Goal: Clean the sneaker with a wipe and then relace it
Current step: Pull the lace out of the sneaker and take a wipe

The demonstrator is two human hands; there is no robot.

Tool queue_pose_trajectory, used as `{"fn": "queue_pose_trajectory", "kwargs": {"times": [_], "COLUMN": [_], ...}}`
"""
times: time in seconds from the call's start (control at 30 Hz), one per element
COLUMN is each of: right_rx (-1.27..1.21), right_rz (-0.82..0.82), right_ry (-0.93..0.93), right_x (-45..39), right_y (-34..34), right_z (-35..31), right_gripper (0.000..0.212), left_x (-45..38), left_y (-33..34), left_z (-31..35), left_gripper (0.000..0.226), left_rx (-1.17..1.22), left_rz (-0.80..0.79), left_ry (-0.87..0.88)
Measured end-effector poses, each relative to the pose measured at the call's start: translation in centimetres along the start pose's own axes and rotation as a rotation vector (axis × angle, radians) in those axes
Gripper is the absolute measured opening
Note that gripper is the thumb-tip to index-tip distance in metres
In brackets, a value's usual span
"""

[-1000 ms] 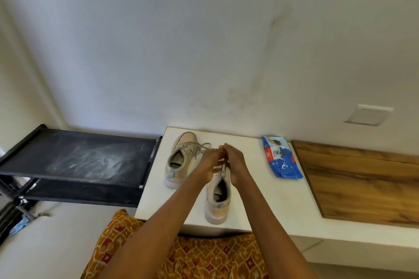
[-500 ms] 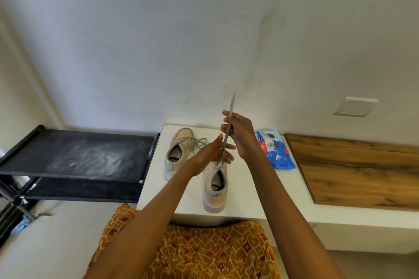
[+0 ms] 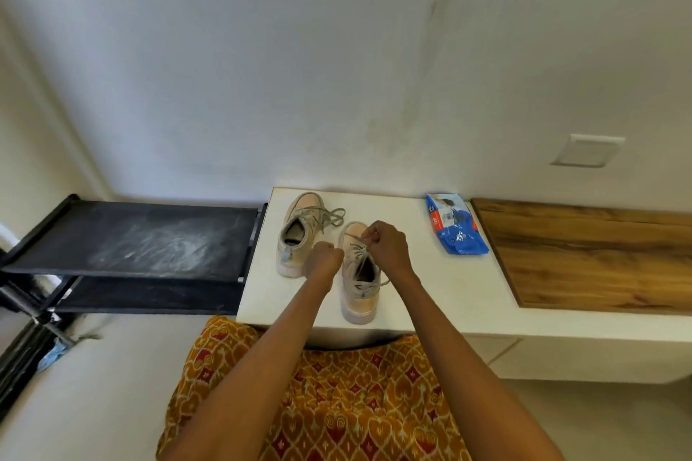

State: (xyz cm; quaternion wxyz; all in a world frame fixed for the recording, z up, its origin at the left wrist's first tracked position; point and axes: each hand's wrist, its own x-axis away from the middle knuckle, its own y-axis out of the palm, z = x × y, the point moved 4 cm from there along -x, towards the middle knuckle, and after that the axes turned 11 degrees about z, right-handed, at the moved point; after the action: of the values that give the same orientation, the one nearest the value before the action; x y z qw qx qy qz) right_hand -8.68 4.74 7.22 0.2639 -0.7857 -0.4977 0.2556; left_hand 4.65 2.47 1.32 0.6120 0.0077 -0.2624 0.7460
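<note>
White ledge (image 3: 442,296) | sneaker (image 3: 358,279) | lace (image 3: 355,238) pinched in right grip (image 3: 385,248)

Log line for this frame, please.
stage: lacing | left hand: fisted beside beige sneaker | right hand: pinching grey lace | blue wipes pack: on white counter, untouched

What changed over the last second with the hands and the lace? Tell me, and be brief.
Half a second ago the right hand was raised, pulling a lace end straight up; it has come back down and now pinches the lace low over the nearer sneaker. The left hand has closed into a fist beside that shoe. The other sneaker and the blue wipes pack stayed put.
</note>
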Motion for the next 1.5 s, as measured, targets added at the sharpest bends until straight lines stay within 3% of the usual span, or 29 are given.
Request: {"fn": "queue_pose_trajectory", "kwargs": {"times": [0.07,0.17,0.43,0.53,0.63,0.77,0.87,0.93,1.0,1.13,1.23,1.37,1.43,1.5], "right_rx": [-0.030,0.051,0.243,0.372,0.218,0.093,0.071,0.146,0.277,0.390,0.140,0.010,0.037,-0.070], "right_rz": [0.006,-0.011,-0.151,-0.379,-0.530,-0.282,-0.143,-0.151,-0.193,-0.281,-0.254,0.009,-0.099,-0.189], "right_ry": [0.005,-0.029,-0.167,-0.253,-0.180,-0.203,-0.179,-0.202,-0.230,-0.311,-0.166,0.130,0.271,0.376], "right_x": [0.7,1.7,2.0,1.7,1.8,1.1,1.0,1.1,1.3,1.6,1.8,1.9,2.4,2.9], "right_y": [0.7,2.1,2.8,2.3,1.2,0.1,0.1,0.4,0.7,1.0,0.4,-1.2,-1.3,-1.2], "right_z": [0.5,1.5,2.4,2.8,3.1,2.8,3.1,3.4,3.8,4.6,5.4,7.4,8.2,8.1], "right_gripper": [0.012,0.014,0.011,0.012,0.014,0.019,0.018,0.016,0.013,0.019,0.022,0.024,0.032,0.027], "left_x": [0.4,1.6,2.1,2.5,2.9,3.6,3.7,3.8,3.7,3.8,4.1,4.8,5.0,4.7], "left_y": [0.0,-0.1,0.6,0.5,0.1,1.0,2.5,3.0,2.8,1.2,0.9,1.3,1.5,1.5], "left_z": [-0.9,-1.2,0.2,0.3,-0.2,0.4,0.6,0.2,-0.5,-1.3,-1.8,-1.3,-1.0,-1.0], "left_gripper": [0.016,0.019,0.011,0.014,0.020,0.024,0.023,0.021,0.022,0.026,0.034,0.037,0.032,0.029], "left_rx": [-0.106,-0.059,0.039,-0.315,-0.542,-0.528,-0.560,-0.635,-0.655,-0.417,-0.387,-0.589,-0.593,-0.487], "left_rz": [-0.103,-0.285,-0.163,-0.065,0.046,0.063,-0.061,-0.138,-0.117,-0.032,-0.128,-0.181,-0.110,-0.007], "left_ry": [-0.068,-0.116,0.229,0.525,0.747,0.726,0.722,0.786,0.825,0.768,0.759,0.934,0.933,0.781]}}
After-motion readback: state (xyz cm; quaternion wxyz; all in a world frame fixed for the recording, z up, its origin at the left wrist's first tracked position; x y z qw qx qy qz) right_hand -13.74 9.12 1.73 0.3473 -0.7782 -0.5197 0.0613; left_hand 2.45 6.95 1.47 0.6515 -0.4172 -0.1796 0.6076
